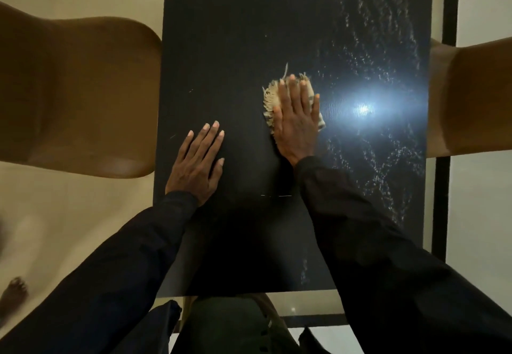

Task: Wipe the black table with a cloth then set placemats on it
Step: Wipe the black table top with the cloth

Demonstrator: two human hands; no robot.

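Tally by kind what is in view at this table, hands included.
Black table: 1
Cloth: 1
Brown chairs: 2
Hands: 2, left hand flat on the table, right hand pressing the cloth
Total: 6

Cloth point(270, 98) on table point(221, 48), chairs point(77, 90) L+R

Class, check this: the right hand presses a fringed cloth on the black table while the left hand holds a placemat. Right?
No. In the head view the left hand holds nothing; it rests flat on the black table. The right hand does press the fringed cloth there.
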